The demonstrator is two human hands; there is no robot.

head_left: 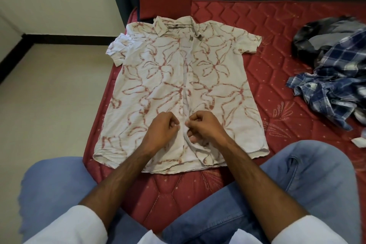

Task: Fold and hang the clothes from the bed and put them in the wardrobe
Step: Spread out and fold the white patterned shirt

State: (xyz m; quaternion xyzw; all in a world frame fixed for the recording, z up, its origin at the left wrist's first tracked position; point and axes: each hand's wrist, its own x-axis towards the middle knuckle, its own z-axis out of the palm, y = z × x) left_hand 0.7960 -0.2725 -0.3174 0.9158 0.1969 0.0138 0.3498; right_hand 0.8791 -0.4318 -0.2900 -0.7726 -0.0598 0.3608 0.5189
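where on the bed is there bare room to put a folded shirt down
Bare mattress lies between the floral shirt and the plaid clothes pile, and along the headboard right of the folded red garment. The right edge is crowded by the pile; the shirt fills the left side.

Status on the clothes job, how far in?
Early. Done: a red garment lies folded at the bed's head. In hand: left hand and right hand pinch the floral shirt placket. Left: a plaid pile; no wardrobe in view.
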